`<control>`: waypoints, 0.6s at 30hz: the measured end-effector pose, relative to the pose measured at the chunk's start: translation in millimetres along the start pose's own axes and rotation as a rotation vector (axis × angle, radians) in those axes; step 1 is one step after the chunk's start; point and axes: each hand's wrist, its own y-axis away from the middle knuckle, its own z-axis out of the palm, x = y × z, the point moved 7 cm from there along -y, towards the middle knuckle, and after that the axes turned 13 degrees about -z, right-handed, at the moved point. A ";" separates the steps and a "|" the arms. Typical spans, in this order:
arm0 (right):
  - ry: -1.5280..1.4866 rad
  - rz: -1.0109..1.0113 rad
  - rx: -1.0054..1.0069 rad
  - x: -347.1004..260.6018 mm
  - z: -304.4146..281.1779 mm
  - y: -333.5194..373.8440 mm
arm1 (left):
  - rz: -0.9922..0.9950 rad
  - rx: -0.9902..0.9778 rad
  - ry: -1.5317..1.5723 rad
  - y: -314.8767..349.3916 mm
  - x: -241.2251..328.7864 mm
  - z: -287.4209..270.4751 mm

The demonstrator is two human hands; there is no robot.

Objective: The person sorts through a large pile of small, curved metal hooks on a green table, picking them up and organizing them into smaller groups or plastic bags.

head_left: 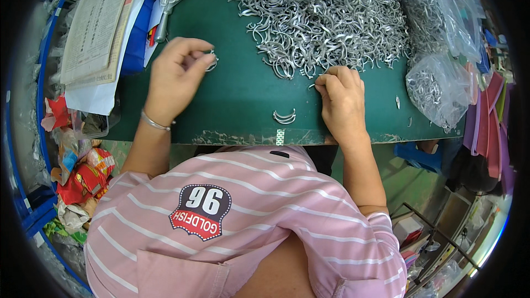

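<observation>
My left hand (179,74) is raised over the left side of the green table, its thumb and fingers closed on small curved metal pieces (212,62). At the near edge of a big heap of silvery curved metal pieces (326,16), my right hand (343,96) pinches thumb and forefinger together. A thin silvery tip pokes out of that pinch; most of the piece is hidden by the fingers. Between my hands, close to the table's front edge, a few matching curved pieces (284,116) lie nested side by side.
Clear plastic bags of metal pieces (439,91) stand at the right of the green table (237,105). A blue bin (141,38) with papers (96,27) leaning on it is at the left. Single pieces (397,102) lie near the bags. Shelving with wrappers (91,179) is at far left.
</observation>
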 end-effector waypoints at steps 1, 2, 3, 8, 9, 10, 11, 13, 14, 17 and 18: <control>0.007 -0.027 0.015 -3.1 -0.1 0.2 | 0.052 -0.058 -0.032 5.1 16.6 13.4; 0.014 -0.053 0.032 -5.9 -0.4 0.8 | 0.058 -0.146 0.017 9.2 26.4 31.4; -0.054 -0.091 0.069 -12.9 -3.5 -1.0 | 0.062 -0.226 0.065 14.6 36.6 45.9; -0.389 -0.152 0.214 -52.6 -14.7 1.3 | -0.280 -0.776 0.323 31.3 33.1 115.7; -0.429 -0.115 0.226 -51.5 -16.3 5.8 | -0.436 -0.891 0.369 34.4 29.2 122.2; -0.469 -0.078 0.239 -49.4 -17.5 10.6 | -0.442 -0.911 0.405 33.8 28.8 123.9; -0.514 -0.037 0.249 -47.1 -17.5 15.5 | -0.454 -0.931 0.443 35.6 24.8 125.8; -0.449 0.022 0.236 -39.3 -21.9 19.6 | -0.400 -0.913 0.474 37.7 20.7 129.2; -0.368 0.057 0.231 -29.5 -23.9 20.9 | -0.331 -0.873 0.465 37.7 21.5 129.7; -0.154 0.308 0.141 8.9 -23.0 30.6 | -0.189 -0.738 0.394 34.8 29.3 121.8; -0.119 0.363 0.100 17.9 -18.7 35.6 | -0.152 -0.691 0.364 33.9 31.8 118.2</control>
